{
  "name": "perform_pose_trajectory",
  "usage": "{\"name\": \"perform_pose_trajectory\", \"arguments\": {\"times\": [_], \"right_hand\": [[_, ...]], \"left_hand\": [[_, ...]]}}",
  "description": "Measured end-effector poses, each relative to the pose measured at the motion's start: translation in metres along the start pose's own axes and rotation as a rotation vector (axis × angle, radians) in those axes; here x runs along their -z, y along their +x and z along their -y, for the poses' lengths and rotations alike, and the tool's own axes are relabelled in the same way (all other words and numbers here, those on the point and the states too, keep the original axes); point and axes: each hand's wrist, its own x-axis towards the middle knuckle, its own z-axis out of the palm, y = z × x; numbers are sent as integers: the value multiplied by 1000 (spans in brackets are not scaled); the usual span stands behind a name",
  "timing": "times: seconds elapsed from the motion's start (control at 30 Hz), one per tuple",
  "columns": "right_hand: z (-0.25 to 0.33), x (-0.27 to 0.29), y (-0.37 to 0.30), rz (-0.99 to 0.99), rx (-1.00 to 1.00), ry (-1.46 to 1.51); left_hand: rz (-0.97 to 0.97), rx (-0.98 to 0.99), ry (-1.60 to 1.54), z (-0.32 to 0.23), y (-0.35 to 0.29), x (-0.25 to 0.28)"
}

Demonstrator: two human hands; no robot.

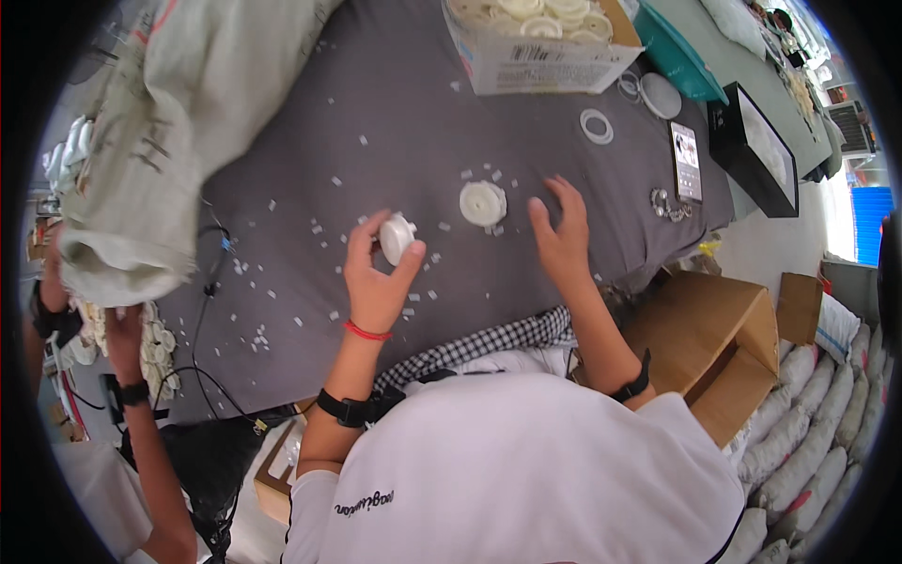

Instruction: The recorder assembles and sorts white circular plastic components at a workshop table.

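Note:
My left hand pinches a white round plastic cap between thumb and fingers, tilted on edge just above the table. To its right, a second white round cap with a raised ring at its centre lies flat on the grey tablecloth. Farther right, my right hand hovers with thumb and fingers apart and nothing between them. Small pale plastic bits are scattered around both caps and over the cloth's left part.
A carton of white round parts stands at the back, beside a teal basin. White rings, a phone and a black box lie right. At left, a co-worker's hand is under a large sack.

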Motion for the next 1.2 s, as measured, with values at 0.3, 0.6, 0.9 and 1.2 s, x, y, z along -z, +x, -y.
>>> {"name": "perform_pose_trajectory", "arguments": {"times": [0.3, 0.6, 0.9, 1.2], "right_hand": [[6, -2, -9, 138, -46, 260], [-4, -16, -10, 121, -72, 310], [-18, -23, -15, 2, 46, 322], [4, -3, -22, 169, 195, 416]], "left_hand": [[98, -176, 193, -10, 14, -26], [115, 56, -23, 10, 27, -41], [346, -380, 407, -9, 46, -87], [525, 300, -333, -11, 35, -52]]}}
